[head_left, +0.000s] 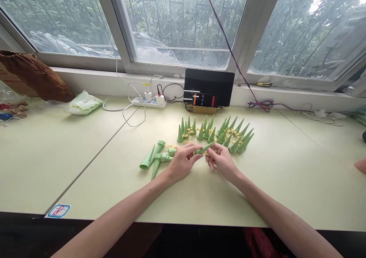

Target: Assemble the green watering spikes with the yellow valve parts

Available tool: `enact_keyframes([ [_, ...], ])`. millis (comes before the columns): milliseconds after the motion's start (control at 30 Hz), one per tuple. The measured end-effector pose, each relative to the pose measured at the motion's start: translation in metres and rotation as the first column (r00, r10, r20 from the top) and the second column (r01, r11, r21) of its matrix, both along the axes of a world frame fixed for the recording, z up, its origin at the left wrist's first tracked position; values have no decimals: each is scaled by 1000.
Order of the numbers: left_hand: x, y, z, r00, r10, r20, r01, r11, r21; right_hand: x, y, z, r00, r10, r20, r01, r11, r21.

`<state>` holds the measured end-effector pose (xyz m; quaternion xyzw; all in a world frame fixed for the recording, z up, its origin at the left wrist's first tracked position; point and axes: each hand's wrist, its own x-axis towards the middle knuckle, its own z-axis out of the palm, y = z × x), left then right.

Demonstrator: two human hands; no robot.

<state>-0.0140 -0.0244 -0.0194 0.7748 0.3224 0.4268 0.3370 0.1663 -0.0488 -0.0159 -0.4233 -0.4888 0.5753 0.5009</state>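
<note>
Both my hands meet over the middle of the pale green table (257, 189). A green cone spike (204, 148) lies between them, its point toward the right. My left hand (182, 161) pinches its wide end and my right hand (220, 159) closes its fingers around the tip end. Behind my hands several green cone spikes (217, 133) stand upright in rows, with small yellow parts (233, 132) scattered among them. To the left lie a few longer assembled green spikes (156, 157).
A black tablet (208, 87) showing a timer leans on the windowsill. A power strip (148, 101) with cables lies left of it, then a plastic packet (83, 102) and a brown bag (31, 75). Another person's fingers (360, 165) show at the right edge.
</note>
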Motion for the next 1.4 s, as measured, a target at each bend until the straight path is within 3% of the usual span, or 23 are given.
enact_keyframes([
  [233,1,-4,3,997,7,-81,-6,1000,8,1,3,-1,1000,25,-10,-26,997,-75],
  [467,3,-7,14,994,87,-67,-95,989,-114,-5,-3,-2,951,-158,265,100,970,220],
  [633,1,-3,16,993,117,9,-112,969,-219,-4,-5,0,828,-276,488,68,914,401],
  [733,1,-1,14,992,125,37,-110,955,-274,-4,-4,0,777,-327,538,37,877,479],
  [867,1,-1,15,992,108,59,-87,955,-285,-4,-3,-5,766,-334,549,9,860,510],
  [1100,1,-1,15,996,52,71,-32,963,-268,-1,-3,-4,793,-279,542,-11,882,470],
  [1233,1,0,11,996,52,72,-32,966,-256,-2,-5,-2,862,-160,480,-4,947,321],
  [1400,0,2,11,996,30,80,-8,964,-267,-5,-5,-1,956,6,293,-40,993,108],
])
